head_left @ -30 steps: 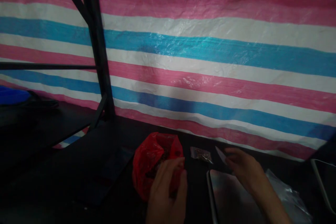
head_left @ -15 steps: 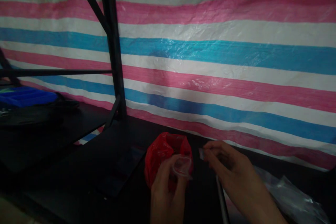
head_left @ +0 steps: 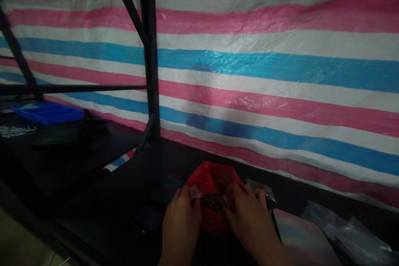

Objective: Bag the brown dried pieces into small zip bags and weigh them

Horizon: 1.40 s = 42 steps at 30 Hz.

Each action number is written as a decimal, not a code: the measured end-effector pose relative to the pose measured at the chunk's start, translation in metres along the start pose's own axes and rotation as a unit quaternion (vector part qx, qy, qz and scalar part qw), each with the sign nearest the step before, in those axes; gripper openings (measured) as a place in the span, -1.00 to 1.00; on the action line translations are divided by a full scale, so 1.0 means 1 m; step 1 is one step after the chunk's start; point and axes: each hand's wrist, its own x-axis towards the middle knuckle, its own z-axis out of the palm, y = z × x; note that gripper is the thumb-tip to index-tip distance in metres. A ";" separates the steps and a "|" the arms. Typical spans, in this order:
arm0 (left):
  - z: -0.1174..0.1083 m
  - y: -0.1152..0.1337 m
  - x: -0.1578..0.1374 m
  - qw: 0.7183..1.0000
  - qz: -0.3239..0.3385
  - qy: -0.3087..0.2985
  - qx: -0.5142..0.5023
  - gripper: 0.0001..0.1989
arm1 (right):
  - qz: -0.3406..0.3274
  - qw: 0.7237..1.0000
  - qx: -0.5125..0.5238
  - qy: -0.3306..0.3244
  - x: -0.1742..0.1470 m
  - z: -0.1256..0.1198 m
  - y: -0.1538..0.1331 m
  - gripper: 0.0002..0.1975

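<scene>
I see both hands at the near edge of the dark table [head_left: 131, 174], side by side. My left hand [head_left: 181, 220] and right hand [head_left: 249, 220] each pinch one edge of a small clear pouch [head_left: 212, 198] holding dark bits, stretched left to right between them. The red bag [head_left: 204, 178] sits just beyond, touching.

Both the left hand [head_left: 181, 218] and right hand [head_left: 249, 220] pinch a small clear bag [head_left: 209, 196] over the red bag [head_left: 207, 176].
</scene>
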 end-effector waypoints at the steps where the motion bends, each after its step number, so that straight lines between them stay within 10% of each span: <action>1: -0.002 0.000 0.001 1.000 -0.005 0.008 -0.014 -0.85 | 0.003 1.000 -0.008 -0.001 -0.001 -0.003 0.002 -0.68; 12: 0.006 0.012 -0.012 0.955 -0.042 0.048 -0.288 -0.71 | -0.009 0.997 -0.075 -0.020 -0.003 -0.035 0.004 -0.45; 25: 0.011 0.002 -0.001 0.904 -0.159 0.031 -0.395 -0.66 | -0.048 0.993 0.105 -0.005 0.024 0.009 -0.006 -0.54; 34: 0.003 0.002 -0.002 0.920 -0.091 0.067 -0.375 -0.63 | -0.010 0.969 0.247 0.013 0.024 0.022 -0.001 -0.62; 38: -0.003 0.005 -0.006 0.945 0.040 0.172 -0.275 -0.68 | -0.006 0.951 0.310 0.004 0.026 0.011 0.011 -0.59; 42: 0.001 0.005 -0.011 0.952 0.088 0.069 -0.286 -0.65 | -0.025 0.915 0.403 0.013 0.024 -0.003 0.028 -0.62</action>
